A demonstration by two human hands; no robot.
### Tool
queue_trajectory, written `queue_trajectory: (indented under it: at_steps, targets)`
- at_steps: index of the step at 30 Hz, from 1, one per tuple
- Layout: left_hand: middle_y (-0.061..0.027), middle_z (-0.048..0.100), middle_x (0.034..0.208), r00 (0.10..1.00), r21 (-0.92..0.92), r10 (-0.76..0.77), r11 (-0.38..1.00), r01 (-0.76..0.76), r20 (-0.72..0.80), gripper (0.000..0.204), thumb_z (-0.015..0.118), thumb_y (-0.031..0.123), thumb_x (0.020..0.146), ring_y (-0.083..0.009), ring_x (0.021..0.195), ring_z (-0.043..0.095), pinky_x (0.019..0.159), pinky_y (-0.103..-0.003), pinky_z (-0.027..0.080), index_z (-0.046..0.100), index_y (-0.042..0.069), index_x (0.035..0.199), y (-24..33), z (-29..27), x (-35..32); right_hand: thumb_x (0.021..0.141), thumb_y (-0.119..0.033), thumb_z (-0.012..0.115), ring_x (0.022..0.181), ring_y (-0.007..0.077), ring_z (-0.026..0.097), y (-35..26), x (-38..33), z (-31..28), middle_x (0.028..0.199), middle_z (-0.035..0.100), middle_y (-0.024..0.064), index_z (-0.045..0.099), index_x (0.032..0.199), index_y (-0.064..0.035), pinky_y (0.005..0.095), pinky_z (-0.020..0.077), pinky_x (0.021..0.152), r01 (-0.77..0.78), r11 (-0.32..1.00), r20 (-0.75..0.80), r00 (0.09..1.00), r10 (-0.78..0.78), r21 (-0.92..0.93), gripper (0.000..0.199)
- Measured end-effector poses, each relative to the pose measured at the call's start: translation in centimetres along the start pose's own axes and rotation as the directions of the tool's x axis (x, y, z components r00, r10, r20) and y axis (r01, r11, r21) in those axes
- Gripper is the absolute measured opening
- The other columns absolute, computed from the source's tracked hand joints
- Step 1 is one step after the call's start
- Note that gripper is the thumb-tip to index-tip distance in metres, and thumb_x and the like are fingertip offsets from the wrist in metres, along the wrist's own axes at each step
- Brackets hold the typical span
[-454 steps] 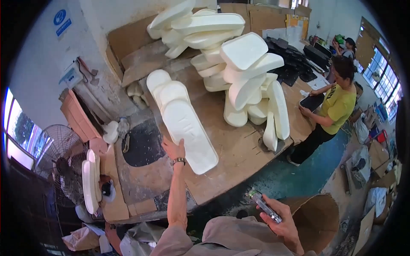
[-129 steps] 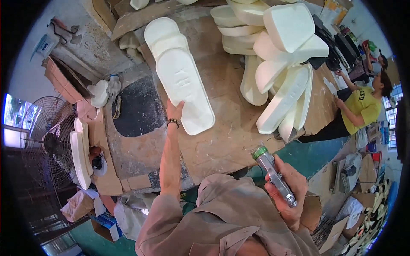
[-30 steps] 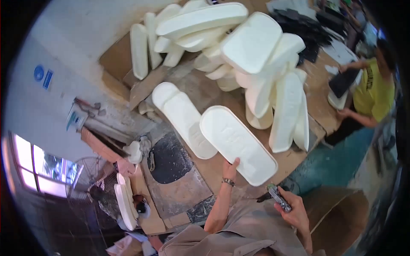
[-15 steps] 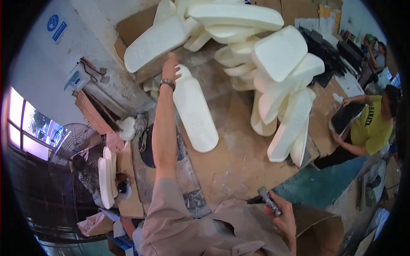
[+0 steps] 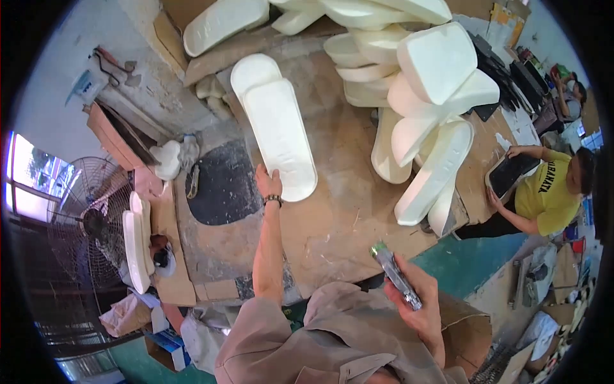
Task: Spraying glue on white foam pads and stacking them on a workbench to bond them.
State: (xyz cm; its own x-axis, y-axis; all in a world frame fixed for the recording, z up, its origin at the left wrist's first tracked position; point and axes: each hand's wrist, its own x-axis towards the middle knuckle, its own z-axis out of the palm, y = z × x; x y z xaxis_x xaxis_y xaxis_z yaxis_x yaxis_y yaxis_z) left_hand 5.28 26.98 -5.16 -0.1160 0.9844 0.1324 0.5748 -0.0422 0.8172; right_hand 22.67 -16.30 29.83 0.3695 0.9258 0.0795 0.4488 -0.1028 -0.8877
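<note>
On the table lies a long, rounded, cream-white foam pad (image 5: 284, 137), with the rounded end of a second white foam piece (image 5: 254, 72) showing from under its far end. My left hand (image 5: 268, 184), with a dark bracelet at the wrist, rests at the left edge of the pad's near end, thumb and fingers apart. In front of my body, my right hand (image 5: 419, 291) is closed around a slim grey metallic tool (image 5: 398, 277) with a green end; it points up and left. Its exact kind is unclear.
Many white foam pads lie heaped (image 5: 435, 64) at the back and right. A dark oval mat (image 5: 224, 185) lies left of my arm. A wire fan (image 5: 93, 224) and narrow white pads (image 5: 135, 243) stand at left. At right a person in yellow (image 5: 550, 192) holds a black panel (image 5: 511, 174).
My left hand has moved from the pad's far end to its near end. My right hand has come up and slightly left with the tool. The view has shifted a little.
</note>
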Motion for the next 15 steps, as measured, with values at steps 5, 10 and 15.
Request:
queue_trajectory:
  at_steps: [5, 10, 15]
  targets:
    - [-0.0209, 0.062, 0.129, 0.997, 0.043, 0.031, 0.999, -0.034, 0.069, 0.06, 0.077, 0.011, 0.086, -0.0392, 0.122, 0.057, 0.104, -0.048, 0.046, 0.053, 0.002, 0.14, -1.0, 0.5, 0.1, 0.083, 0.001, 0.078, 0.087, 0.0242, 0.069, -3.1, 5.8, 1.7, 0.106, 0.072, 0.0163, 0.059, 0.14, 0.0032, 0.0312, 0.0525, 0.079, 0.153, 0.988, -0.002, 0.988, -0.153, -0.019, 0.06]
    - [-0.0197, 0.064, 0.125, 0.994, -0.038, 0.074, 0.997, -0.071, 0.084, 0.057, 0.075, 0.006, 0.085, -0.0366, 0.117, 0.061, 0.101, -0.045, 0.049, 0.055, 0.002, 0.138, -1.8, -0.2, -0.3, 0.083, -0.002, 0.079, 0.09, 0.0212, 0.069, -4.8, 9.1, 2.7, 0.111, 0.072, 0.0158, 0.059, 0.14, 0.0041, 0.0292, 0.0522, 0.083, 0.247, 0.969, 0.031, 0.969, -0.246, -0.026, 0.06]
    - [-0.0167, 0.065, 0.123, 0.991, -0.197, 0.026, 0.98, 0.0, 0.131, 0.049, 0.073, 0.003, 0.087, -0.0307, 0.112, 0.065, 0.098, -0.04, 0.052, 0.058, 0.0, 0.134, -4.0, -0.9, -2.7, 0.085, -0.011, 0.081, 0.087, 0.019, 0.068, -4.2, 9.1, 2.3, 0.105, 0.073, 0.0142, 0.061, 0.138, 0.0046, 0.0279, 0.0511, 0.08, 0.16, 0.982, -0.074, 0.983, -0.167, -0.098, 0.058]
